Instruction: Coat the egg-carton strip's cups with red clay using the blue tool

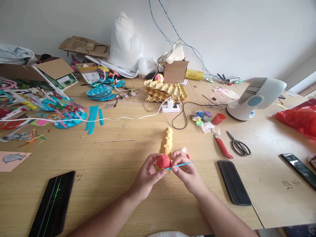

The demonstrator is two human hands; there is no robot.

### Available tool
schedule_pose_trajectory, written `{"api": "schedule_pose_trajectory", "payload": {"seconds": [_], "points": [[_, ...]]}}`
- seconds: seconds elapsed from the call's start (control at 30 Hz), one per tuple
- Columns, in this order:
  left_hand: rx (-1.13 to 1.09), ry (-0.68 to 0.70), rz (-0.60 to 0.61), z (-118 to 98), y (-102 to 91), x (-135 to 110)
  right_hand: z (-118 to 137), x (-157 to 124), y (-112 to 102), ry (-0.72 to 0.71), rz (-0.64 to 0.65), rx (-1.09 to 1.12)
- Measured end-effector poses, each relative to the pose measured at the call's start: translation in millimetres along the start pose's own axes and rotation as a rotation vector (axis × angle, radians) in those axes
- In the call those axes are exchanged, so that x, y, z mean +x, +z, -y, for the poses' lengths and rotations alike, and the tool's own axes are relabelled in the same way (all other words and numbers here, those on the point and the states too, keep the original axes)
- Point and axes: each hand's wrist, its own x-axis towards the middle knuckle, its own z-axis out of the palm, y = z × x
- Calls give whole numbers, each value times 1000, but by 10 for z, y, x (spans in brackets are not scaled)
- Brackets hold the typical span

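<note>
My left hand (149, 174) is closed round the near end of a yellow egg-carton strip (167, 140), where a red dome-shaped covering (163, 161), perhaps modelling clay, sits. The strip's bumpy row points away from me across the table. Between thumb and fingers, my right hand (185, 171) pinches a thin blue stick (184, 164). Its left tip reaches the lower edge of the red dome; whether it touches is too small to tell. Just behind my right hand lies a small clear packet with something red (185, 152), partly hidden.
To the right are a red-handled knife (223, 148), black scissors (239, 146), a phone (234, 182), a fan (254, 97) and bagged coloured clay (201, 116). Egg cartons (165, 89) and a power strip (170, 108) stand behind. A tablet (53, 204) lies left; a white cable (111, 119) crosses the table.
</note>
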Motion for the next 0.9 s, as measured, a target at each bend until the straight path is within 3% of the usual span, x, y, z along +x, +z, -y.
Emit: {"api": "schedule_pose_trajectory", "payload": {"seconds": [0.3,0.67,0.9], "points": [[22,-24,-29,-3,17,-30,57,-61,79,-179,-108,-344],[-54,-55,-43,-15,70,-29,69,-70,83,-203,-108,-277],[-107,-83,-52,-2,104,-30,132,-88,134,-229,-115,-381]]}}
